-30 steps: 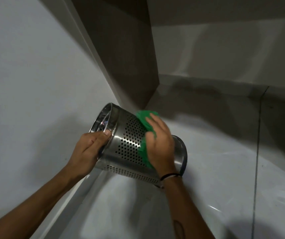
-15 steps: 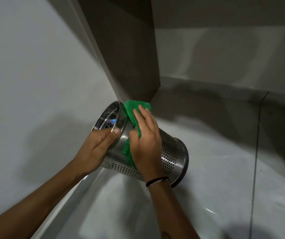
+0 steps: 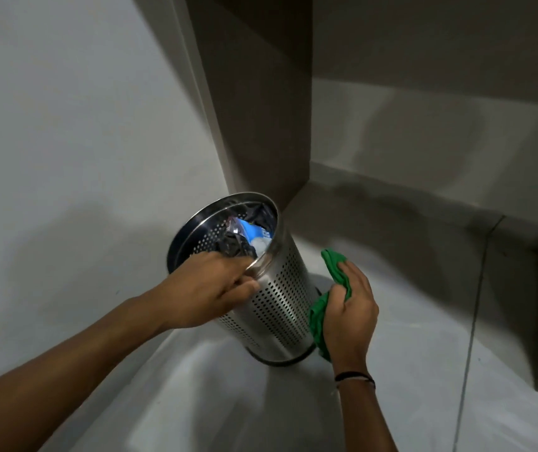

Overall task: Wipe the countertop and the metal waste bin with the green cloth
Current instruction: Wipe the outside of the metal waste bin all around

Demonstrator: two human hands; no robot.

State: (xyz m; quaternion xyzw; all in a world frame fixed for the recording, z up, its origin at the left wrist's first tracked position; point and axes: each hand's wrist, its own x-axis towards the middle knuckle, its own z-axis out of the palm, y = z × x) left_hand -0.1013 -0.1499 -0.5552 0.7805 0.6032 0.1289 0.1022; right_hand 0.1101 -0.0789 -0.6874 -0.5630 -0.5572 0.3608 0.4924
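The perforated metal waste bin (image 3: 277, 298) stands nearly upright on the pale floor, leaning a little to the left, its open mouth toward me. My left hand (image 3: 210, 288) grips its near rim, fingers curled over the edge. My right hand (image 3: 350, 308) holds the crumpled green cloth (image 3: 321, 318) just right of the bin's lower side; whether the cloth touches the wall I cannot tell. Inside the bin I see dark and blue rubbish (image 3: 248, 238).
A white wall (image 3: 65, 141) fills the left. A brown cabinet corner (image 3: 261, 109) rises behind the bin. A low ledge (image 3: 424, 203) runs along the back right, and a floor joint line (image 3: 473, 321) crosses the pale tiles.
The bin has swung from lying tilted on its side to almost upright. My right hand with the cloth slid off the bin's top side down to its lower right.
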